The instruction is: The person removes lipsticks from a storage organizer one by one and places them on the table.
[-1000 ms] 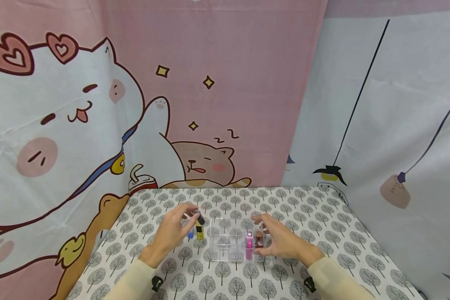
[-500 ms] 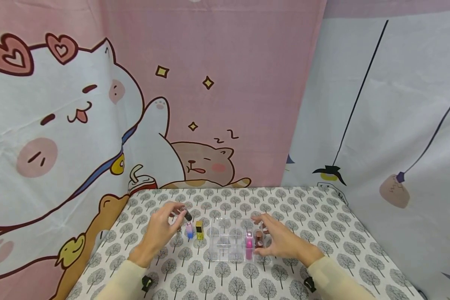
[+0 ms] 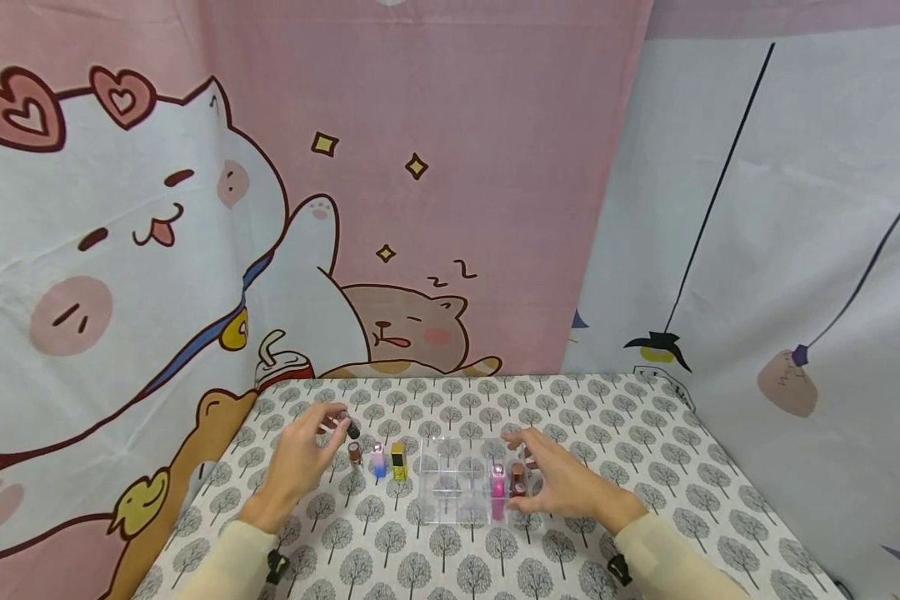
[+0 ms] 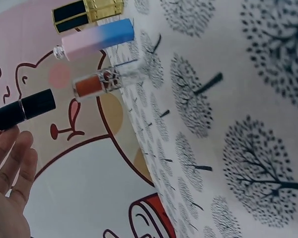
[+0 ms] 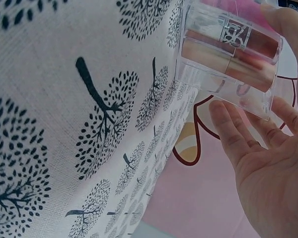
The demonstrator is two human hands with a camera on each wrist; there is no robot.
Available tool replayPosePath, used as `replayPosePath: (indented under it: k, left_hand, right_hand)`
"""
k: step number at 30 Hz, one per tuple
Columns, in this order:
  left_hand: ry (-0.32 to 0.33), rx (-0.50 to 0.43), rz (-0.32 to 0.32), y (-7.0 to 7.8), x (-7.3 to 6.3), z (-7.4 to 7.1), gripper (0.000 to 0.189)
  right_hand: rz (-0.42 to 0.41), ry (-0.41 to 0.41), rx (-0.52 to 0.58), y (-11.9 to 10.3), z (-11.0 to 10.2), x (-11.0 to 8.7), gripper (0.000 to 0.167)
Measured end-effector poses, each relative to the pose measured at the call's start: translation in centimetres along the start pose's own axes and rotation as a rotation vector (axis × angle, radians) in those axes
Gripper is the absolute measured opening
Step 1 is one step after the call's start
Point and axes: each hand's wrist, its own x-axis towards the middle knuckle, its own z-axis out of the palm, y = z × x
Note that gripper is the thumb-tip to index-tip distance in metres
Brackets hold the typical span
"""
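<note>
My left hand pinches a black lipstick tube between thumb and fingertips, raised and tilted beside a short row of lip products. Nearest to it stands a lip gloss with a red-brown cap and clear body. Beside that are a pink-to-blue lipstick and a gold lipstick with a black panel. To their right sits a clear divided organizer, its right end gripped by my right hand, thumb on the near side, fingers on the far side. A bright pink tube and brownish tubes stand in its right compartments.
A white cloth with a tree print covers the table. Behind it hangs a pink curtain with cartoon animals, and a pale curtain hangs to the right.
My left hand has moved left with the black lipstick, from beside the gold lipstick past the row, uncovering the pink-to-blue lipstick and the lip gloss. The right hand and organizer stay put.
</note>
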Motion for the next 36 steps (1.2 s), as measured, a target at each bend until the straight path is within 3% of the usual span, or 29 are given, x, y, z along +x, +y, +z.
replayPosePath:
  k: [8, 17, 28, 36]
  left_hand:
    - [-0.007, 0.069, -0.034, -1.2, -1.1, 0.0, 0.026]
    - [-0.075, 0.05, -0.115, -1.9, -1.6, 0.0, 0.022]
    - [-0.238, -0.017, -0.217, -3.0, -2.3, -0.4, 0.015]
    - [-0.297, 0.0, -0.255, -3.6, -2.8, -0.5, 0.014]
  right_hand:
    - [-0.007, 0.013, -0.033, 0.0, 0.1, 0.0, 0.108]
    - [0.001, 0.02, -0.049, -0.1, 0.1, -0.2, 0.107]
    - [0.006, 0.011, -0.02, -0.1, 0.0, -0.2, 0.109]
    - [-0.007, 0.005, 0.009, 0.0, 0.0, -0.1, 0.108]
